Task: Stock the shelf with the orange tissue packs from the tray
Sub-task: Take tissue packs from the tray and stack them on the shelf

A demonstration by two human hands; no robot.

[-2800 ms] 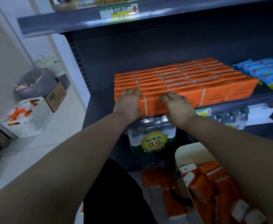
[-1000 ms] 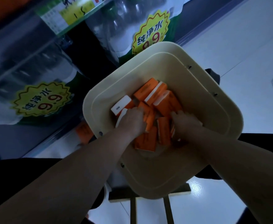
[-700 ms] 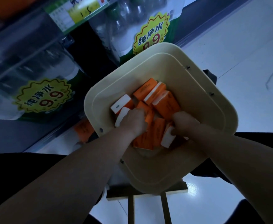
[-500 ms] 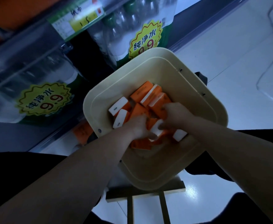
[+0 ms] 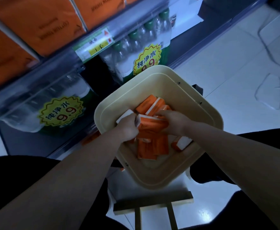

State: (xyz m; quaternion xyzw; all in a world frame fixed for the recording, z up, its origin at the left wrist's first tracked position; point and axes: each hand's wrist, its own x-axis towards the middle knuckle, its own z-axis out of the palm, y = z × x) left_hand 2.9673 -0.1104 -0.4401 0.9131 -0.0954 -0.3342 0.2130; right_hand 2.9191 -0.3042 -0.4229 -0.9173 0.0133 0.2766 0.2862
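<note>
Orange tissue packs (image 5: 150,146) lay jumbled in the cream tray (image 5: 160,181), which sat low in front of the shelf (image 5: 56,62) where more orange packs already stood. The left hand (image 5: 127,127) had its fingers curled round the white end of the top pack (image 5: 152,124); the right hand (image 5: 174,123) was curled over that pack's other end, so it was held between both; whether more packs were caught beneath, I could not tell. The packs looked light, soft-filled and film-wrapped, so probably a little slippery and easily dented; pressing several together by their short ends, faces flat, seemed the surest hold.
</note>
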